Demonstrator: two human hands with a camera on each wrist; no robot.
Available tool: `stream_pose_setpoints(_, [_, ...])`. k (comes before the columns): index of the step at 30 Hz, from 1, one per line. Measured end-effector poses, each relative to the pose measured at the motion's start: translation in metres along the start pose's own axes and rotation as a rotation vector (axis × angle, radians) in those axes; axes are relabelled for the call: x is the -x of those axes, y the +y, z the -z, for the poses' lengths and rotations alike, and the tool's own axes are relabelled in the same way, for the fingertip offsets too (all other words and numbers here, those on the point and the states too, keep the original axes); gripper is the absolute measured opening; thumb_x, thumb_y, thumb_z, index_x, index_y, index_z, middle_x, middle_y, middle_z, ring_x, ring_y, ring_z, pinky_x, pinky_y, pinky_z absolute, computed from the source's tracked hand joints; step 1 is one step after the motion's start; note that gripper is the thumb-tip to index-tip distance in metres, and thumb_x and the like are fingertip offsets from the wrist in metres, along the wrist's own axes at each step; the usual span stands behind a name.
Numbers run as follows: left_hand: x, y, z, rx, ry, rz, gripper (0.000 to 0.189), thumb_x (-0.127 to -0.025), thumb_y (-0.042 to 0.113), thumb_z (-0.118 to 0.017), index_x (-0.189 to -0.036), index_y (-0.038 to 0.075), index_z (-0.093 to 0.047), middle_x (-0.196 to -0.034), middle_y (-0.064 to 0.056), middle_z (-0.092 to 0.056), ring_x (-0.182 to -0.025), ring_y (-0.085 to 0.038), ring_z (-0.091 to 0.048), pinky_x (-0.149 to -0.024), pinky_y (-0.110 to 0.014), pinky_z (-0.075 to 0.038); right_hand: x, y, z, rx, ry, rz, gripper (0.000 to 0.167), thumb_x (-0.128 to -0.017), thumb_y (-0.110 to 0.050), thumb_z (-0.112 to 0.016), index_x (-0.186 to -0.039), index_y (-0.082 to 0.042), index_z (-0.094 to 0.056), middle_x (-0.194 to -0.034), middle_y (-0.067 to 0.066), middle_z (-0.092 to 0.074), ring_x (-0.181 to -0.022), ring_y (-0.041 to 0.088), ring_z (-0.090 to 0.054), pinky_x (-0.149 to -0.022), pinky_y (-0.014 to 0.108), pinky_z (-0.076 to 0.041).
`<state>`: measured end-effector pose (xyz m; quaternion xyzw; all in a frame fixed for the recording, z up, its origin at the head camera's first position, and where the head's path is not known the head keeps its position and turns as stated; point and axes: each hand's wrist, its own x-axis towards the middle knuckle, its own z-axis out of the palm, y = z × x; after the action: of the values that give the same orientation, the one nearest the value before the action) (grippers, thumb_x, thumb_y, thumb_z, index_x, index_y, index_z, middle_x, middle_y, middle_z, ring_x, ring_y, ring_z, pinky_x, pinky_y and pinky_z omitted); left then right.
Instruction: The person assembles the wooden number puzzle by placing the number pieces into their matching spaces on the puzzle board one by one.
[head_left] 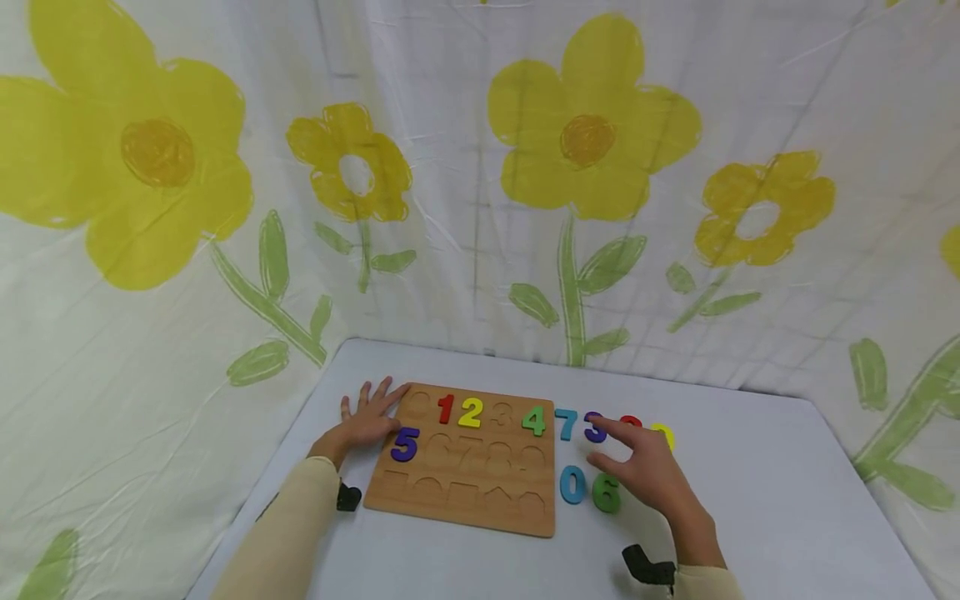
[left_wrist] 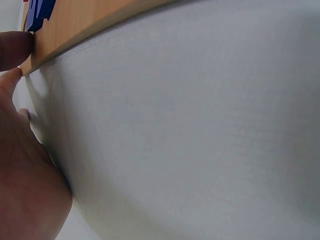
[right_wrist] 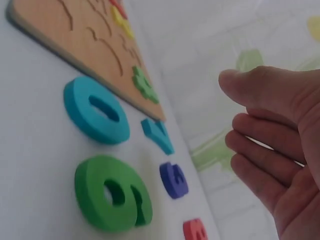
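Observation:
A wooden number board (head_left: 525, 523) lies on the white table. In its recesses sit a red 1 (head_left: 446, 408), a yellow 2 (head_left: 471, 412), a green 4 (head_left: 534, 421) and a purple 5 (head_left: 405, 445). My left hand (head_left: 366, 425) rests at the board's upper left edge, fingers spread, with the thumb (left_wrist: 15, 50) on the wood beside the 5. Over the loose numbers right of the board hovers my right hand (head_left: 651, 468), its fingers loosely bent and holding nothing. It is nearest the purple 3 (head_left: 595, 428), which it partly covers in the head view.
A light blue 7 (head_left: 566, 423), a light blue 0 (head_left: 572, 485) and a green 6 (right_wrist: 95, 175) lie beside the board. Red (head_left: 632, 421) and yellow (head_left: 663, 432) pieces lie farther right, partly hidden. A flowered curtain (head_left: 450, 275) hangs behind the table.

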<state>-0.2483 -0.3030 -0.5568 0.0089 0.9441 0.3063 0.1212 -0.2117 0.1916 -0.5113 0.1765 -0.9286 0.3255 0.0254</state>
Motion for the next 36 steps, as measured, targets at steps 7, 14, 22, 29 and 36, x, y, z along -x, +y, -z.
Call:
stream_pose_setpoints(7, [-0.006,-0.007,-0.005,0.002,0.015,-0.021,0.083,-0.093,0.029,-0.057,-0.172,0.023,-0.035,-0.184,-0.021,-0.007,-0.166,-0.057,0.014,-0.121,-0.081,0.022,0.022,0.012,0.005,0.000,0.017,-0.030,0.055,-0.092,-0.028,-0.089,-0.143,-0.015,-0.074,-0.138,0.008,-0.078,-0.132,0.039,-0.071,-0.104,0.064,-0.059])
stream_pose_setpoints(14, [-0.010,-0.007,-0.006,-0.038,-0.009,0.009,0.083,-0.095,0.024,-0.053,-0.174,0.018,-0.028,-0.184,-0.022,-0.001,-0.166,-0.056,0.018,-0.121,-0.079,0.024,0.041,0.023,0.008,-0.010,-0.048,-0.116,0.058,-0.091,-0.035,-0.090,-0.144,-0.016,-0.074,-0.140,0.008,-0.077,-0.133,0.040,-0.070,-0.105,0.064,-0.058])
stream_pose_setpoints(22, [-0.011,-0.010,-0.006,-0.050,-0.003,0.007,0.084,-0.095,0.024,-0.052,-0.175,0.016,-0.027,-0.184,-0.022,0.000,-0.165,-0.057,0.018,-0.120,-0.080,0.025,0.052,0.031,0.002,-0.077,-0.120,-0.197,0.062,-0.089,-0.035,-0.091,-0.145,-0.018,-0.073,-0.142,0.005,-0.076,-0.138,0.039,-0.067,-0.110,0.062,-0.056])
stream_pose_setpoints(29, [-0.011,-0.012,-0.007,-0.039,-0.002,0.006,0.084,-0.095,0.024,-0.054,-0.174,0.016,-0.028,-0.184,-0.022,-0.001,-0.165,-0.057,0.018,-0.120,-0.080,0.024,0.054,0.039,-0.012,-0.084,-0.123,-0.181,0.062,-0.085,-0.029,-0.095,-0.143,-0.016,-0.075,-0.137,-0.001,-0.079,-0.136,0.032,-0.069,-0.110,0.056,-0.057])
stream_pose_setpoints(36, [-0.008,-0.009,-0.006,-0.028,-0.002,0.002,0.084,-0.095,0.024,-0.054,-0.174,0.018,-0.029,-0.185,-0.021,-0.002,-0.166,-0.056,0.017,-0.121,-0.079,0.024,0.052,0.039,-0.021,-0.074,-0.096,-0.183,0.064,-0.082,-0.026,-0.097,-0.142,-0.018,-0.075,-0.135,-0.003,-0.079,-0.134,0.028,-0.071,-0.110,0.053,-0.057])
